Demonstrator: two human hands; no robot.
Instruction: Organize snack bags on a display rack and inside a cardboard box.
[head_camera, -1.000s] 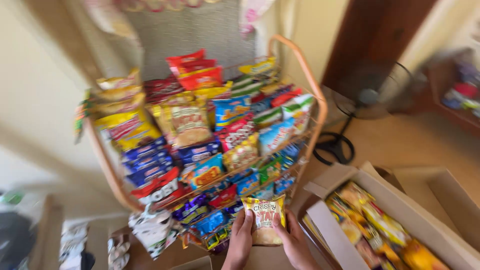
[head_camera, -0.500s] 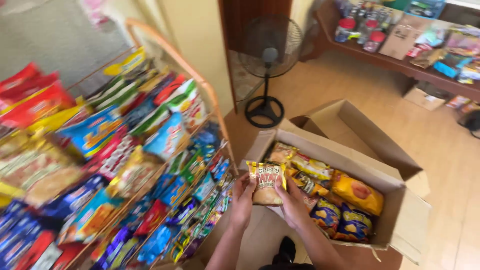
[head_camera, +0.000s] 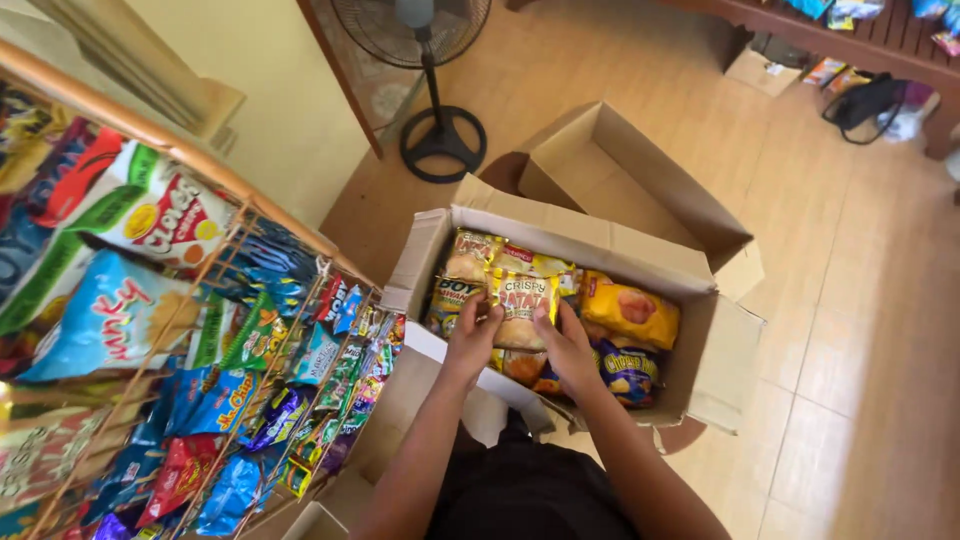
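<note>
Both hands, left hand (head_camera: 472, 340) and right hand (head_camera: 566, 345), grip yellow snack packet (head_camera: 522, 300) above open carton (head_camera: 560, 235); carton full, display rack (head_camera: 200, 330) beside it stocked.

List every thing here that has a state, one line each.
Snack packet: held in both hands above the box.
Left hand: closed on packet.
Right hand: closed on packet.
Cardboard box: open, partly filled with snacks.
Second box: open.
Wire rack: stocked.
Fan: upright.

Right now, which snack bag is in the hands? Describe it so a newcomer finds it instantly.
Find the open cardboard box on the tan floor, right of the snack rack. Above its packed bags, the left hand and right hand hold one yellow snack bag upright by its sides. It alone is lifted; the other bags lie flat inside.
</note>
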